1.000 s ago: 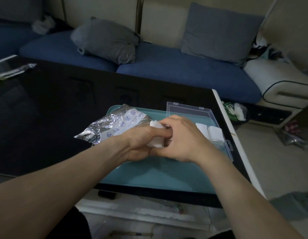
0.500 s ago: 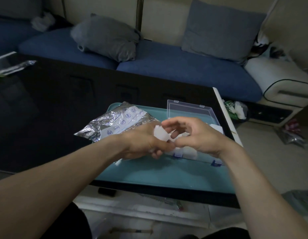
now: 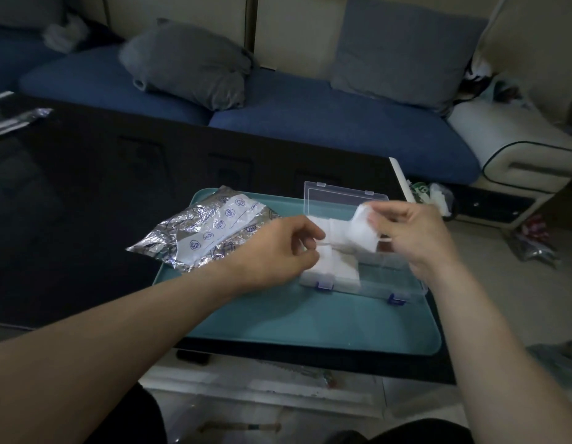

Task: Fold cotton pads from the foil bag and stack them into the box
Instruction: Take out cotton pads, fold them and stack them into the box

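The room is dim, with a cool bluish cast. Soft light falls on the near teal tray and the white cotton pads, which are nearly blown out. The glossy black bench reflects faintly. The crinkled silver foil bag glints. Straight lines bow at the edges, and the picture is slightly soft and grainy.

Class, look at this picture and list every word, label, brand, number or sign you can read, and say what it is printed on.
No text can be read for certain.
White label on the foil bag: a row of round blue symbols, too blurred to identify.
Same label, far end: one short sideways line of blue print, too small to read.
Green-and-white packet on the floor past the table: some marking, illegible.
Clear box, cotton pad, teal tray: no print visible.
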`<state>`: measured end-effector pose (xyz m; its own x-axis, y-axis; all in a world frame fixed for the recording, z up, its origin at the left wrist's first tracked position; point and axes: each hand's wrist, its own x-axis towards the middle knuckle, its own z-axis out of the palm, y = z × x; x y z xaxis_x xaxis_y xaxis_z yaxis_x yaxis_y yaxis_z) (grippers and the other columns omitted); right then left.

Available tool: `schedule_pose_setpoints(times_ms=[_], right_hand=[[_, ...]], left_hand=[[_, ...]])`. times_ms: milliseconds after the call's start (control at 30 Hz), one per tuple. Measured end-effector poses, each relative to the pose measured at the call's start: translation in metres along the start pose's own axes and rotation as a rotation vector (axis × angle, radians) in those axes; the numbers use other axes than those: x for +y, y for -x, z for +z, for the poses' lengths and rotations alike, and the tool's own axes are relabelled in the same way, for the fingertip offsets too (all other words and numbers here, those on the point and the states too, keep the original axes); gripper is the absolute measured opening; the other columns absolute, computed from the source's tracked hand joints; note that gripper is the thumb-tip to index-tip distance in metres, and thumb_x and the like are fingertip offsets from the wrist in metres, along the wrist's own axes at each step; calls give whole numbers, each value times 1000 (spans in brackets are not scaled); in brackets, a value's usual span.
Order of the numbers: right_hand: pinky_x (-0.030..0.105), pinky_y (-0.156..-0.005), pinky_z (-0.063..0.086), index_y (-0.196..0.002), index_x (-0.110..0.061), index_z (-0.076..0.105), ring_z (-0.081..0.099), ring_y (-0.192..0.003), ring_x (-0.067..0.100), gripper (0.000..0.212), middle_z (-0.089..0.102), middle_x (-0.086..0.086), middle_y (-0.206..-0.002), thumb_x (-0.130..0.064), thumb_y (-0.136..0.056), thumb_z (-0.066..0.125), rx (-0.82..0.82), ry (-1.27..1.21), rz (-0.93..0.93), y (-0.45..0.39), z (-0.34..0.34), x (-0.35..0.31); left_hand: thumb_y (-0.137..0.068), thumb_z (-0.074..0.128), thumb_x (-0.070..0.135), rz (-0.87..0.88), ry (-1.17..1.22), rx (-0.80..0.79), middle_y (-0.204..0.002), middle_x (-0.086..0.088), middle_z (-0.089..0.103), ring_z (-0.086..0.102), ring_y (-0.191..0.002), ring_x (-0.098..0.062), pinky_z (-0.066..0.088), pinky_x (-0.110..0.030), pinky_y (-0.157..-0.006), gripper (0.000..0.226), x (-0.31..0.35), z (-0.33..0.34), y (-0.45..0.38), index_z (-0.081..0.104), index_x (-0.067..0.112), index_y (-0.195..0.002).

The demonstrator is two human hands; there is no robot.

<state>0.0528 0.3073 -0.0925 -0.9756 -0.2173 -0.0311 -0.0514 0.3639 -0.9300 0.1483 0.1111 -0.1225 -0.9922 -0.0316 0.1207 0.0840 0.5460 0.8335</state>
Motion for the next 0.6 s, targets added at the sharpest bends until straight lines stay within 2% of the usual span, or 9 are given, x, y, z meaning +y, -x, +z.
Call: schedule_pose_setpoints(times_ms=[100,167,200,267,333,400,467,533,600], right_hand=[[35,-82,59,-95,-32,75,68,-98,20,24,72,3,-115,-9,-94,68,-93,284,112,-8,7,21],[33,-81,56,-91,-31,71,67,-99,23,22,71,7,-112,-9,-91,68,-119,370,174,-10,13,27],[33,-80,56,-91,-29,69,67,-99,24,19,71,7,-111,-10,-90,69,-115,392,195,-11,16,28],[33,-82,55,-95,-25,65,66,-99,25,16,69,8,-111,-14,-87,74,-85,420,213,-10,21,27],[32,-87,53,-103,-19,64,66,-101,25,26,69,7,-113,-22,-83,80,-43,498,217,-9,23,25],[26,-78,48,-105,-12,69,66,-100,26,38,71,7,-110,-34,-78,84,-15,651,233,-8,25,21],[26,-67,43,-99,-11,71,66,-91,25,45,72,7,-101,-44,-73,86,-1,754,258,-7,26,19],[27,-70,48,-93,-15,74,68,-87,24,39,74,4,-94,-45,-72,87,-12,753,264,-6,25,19],[33,-79,58,-81,-17,76,72,-81,22,19,75,3,-83,-29,-75,88,-34,644,241,-4,23,20]], left_hand=[[-87,67,19,146,-269,-41,-103,0,67,59,-98,-15,43,-21,-93,24,-3,4,-1,71,15,-111],[-89,67,21,201,-370,-110,-113,-6,65,52,-111,-18,30,-15,-97,28,-5,10,0,70,12,-115],[-90,66,23,209,-400,-146,-115,-7,63,51,-114,-21,27,-17,-99,29,-6,13,0,69,10,-116],[-92,63,26,206,-436,-177,-117,-8,61,49,-115,-23,26,-21,-103,29,-8,16,0,68,10,-116],[-93,61,27,202,-451,-173,-119,-8,60,49,-116,-22,26,-22,-104,30,-8,16,0,67,11,-117],[-93,61,28,204,-465,-174,-119,-7,60,49,-116,-21,26,-21,-102,31,-8,15,1,67,11,-118],[-93,60,29,207,-475,-181,-119,-6,60,49,-115,-21,27,-20,-100,31,-7,15,2,67,12,-119],[-94,60,29,205,-479,-186,-119,-6,61,49,-114,-21,28,-21,-100,31,-6,14,2,67,11,-118],[-94,59,28,195,-481,-192,-119,-7,61,50,-114,-22,29,-22,-101,31,-5,14,2,67,10,-119]])
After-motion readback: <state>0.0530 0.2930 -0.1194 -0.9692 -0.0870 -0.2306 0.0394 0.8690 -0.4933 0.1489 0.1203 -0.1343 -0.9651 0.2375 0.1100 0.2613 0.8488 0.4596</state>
